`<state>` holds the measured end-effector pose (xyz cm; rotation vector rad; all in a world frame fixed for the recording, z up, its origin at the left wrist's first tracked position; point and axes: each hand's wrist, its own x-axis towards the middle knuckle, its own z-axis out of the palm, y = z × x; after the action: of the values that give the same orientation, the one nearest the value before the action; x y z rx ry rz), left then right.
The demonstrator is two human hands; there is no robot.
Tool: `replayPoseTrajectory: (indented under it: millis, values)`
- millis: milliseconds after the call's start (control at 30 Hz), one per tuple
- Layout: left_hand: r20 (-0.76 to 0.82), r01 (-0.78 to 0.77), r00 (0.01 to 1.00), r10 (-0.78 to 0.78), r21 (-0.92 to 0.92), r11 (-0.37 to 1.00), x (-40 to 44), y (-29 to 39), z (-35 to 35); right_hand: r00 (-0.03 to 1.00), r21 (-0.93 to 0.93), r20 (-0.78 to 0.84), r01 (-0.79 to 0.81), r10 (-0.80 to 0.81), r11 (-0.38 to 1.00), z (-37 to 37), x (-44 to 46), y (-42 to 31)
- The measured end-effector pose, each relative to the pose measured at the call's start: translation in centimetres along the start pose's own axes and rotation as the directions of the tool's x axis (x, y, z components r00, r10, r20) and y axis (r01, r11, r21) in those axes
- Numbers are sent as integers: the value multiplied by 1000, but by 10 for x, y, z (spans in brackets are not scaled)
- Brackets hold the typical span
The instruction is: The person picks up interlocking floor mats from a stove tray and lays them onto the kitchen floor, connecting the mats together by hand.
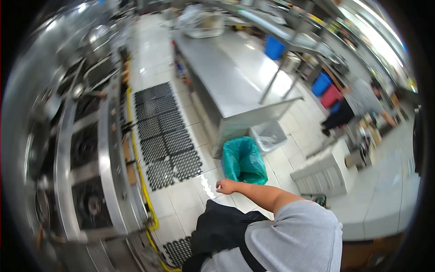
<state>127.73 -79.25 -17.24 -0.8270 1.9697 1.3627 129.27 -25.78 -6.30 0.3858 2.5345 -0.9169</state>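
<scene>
My right hand (227, 186) reaches out over the tiled floor with its fingers curled inward, and nothing shows in it. Just beyond the forearm stands a bin lined with a green bag (244, 158), nearest to this hand but apart from the fingers. My left hand is out of view. A black apron (226, 224) hangs over my front.
A gas range (93, 167) with a yellow pipe (144, 199) runs along the left. Black mats (165, 136) lie on the floor. Ahead is a steel table (217, 68), beside a grey bin (270, 136). A person (362, 99) bends at the right, near a white counter (380, 195).
</scene>
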Motion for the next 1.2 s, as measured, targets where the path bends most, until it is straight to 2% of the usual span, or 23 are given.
replayPoseTrajectory:
  millis: [100, 167, 233, 300, 333, 400, 433, 467, 533, 600, 633, 667, 733, 800, 900, 933, 1000, 1067, 1133, 1200]
  values:
    - [108, -77, 992, 63, 135, 988, 46, 70, 11, 966, 58, -134, -214, 220, 975, 15, -54, 64]
    - [185, -124, 979, 83, 221, 967, 71, 110, 28, 851, 96, -148, -495, 504, 864, 22, -95, 101]
    - [260, -166, 962, 85, 306, 938, 92, 147, 53, 593, 441, 57, -737, 803, 513, 19, -139, 125]
    - [324, -210, 942, 84, 376, 902, 110, 182, 76, 418, 613, 35, -726, 908, 311, 33, -168, 148]
    - [351, -226, 933, 76, 409, 884, 115, 199, 89, 402, 638, 43, -716, 915, 285, 35, -174, 155]
    - [403, -266, 913, 69, 458, 848, 130, 235, 109, 241, 679, 76, -723, 968, 126, 47, -174, 157]
    - [421, -281, 905, 66, 471, 836, 137, 249, 122, 215, 681, 93, -726, 972, 95, 50, -163, 158]
    - [445, -301, 893, 70, 474, 827, 142, 270, 137, 209, 694, 92, -714, 974, 88, 47, -144, 159]
    - [479, -338, 874, 87, 470, 815, 155, 308, 161, 393, 670, 24, -689, 919, 277, 41, -99, 155]
    - [501, -363, 860, 100, 462, 809, 166, 342, 181, 526, 594, 56, -701, 849, 395, 15, -40, 143]
    - [505, -370, 857, 105, 460, 807, 172, 359, 189, 609, 512, -19, -675, 793, 531, 2, -8, 135]
    - [506, -373, 856, 105, 464, 803, 179, 373, 196, 688, 416, -83, -633, 721, 652, -11, 25, 127]
    - [507, -374, 857, 96, 482, 792, 194, 401, 206, 799, 410, -171, -475, 577, 779, -39, 87, 113]
    - [505, -369, 860, 76, 510, 777, 212, 427, 215, 832, 462, -254, -344, 494, 817, -74, 129, 90]
    - [503, -351, 864, 27, 563, 748, 250, 459, 225, 835, 530, -254, -302, 489, 792, -121, 171, 63]
    - [511, -358, 859, 13, 583, 729, 265, 471, 225, 828, 536, -255, -308, 499, 786, -129, 183, 53]
    - [530, -368, 848, -11, 604, 707, 291, 500, 230, 786, 492, -227, -417, 575, 764, -145, 204, 54]
    - [553, -389, 833, -25, 616, 685, 313, 536, 237, 757, 480, -275, -426, 592, 767, -152, 216, 44]
    - [586, -427, 810, -24, 618, 660, 337, 576, 248, 723, 487, -182, -523, 667, 700, -168, 224, 30]
    - [626, -479, 780, -4, 601, 639, 360, 615, 258, 696, 527, -170, -534, 698, 661, -176, 241, 23]
